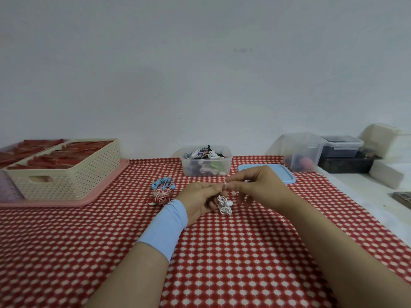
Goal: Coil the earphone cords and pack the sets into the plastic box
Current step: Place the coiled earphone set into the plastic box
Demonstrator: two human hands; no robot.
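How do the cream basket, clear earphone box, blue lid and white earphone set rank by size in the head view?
1. cream basket
2. clear earphone box and blue lid: too close to rank, lid partly behind the right hand
3. white earphone set

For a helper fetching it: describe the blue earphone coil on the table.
On the red checked cloth, look just left of the left hand. Two coils lie together; the blue coil is the farther, its neighbour the red-and-white coil.
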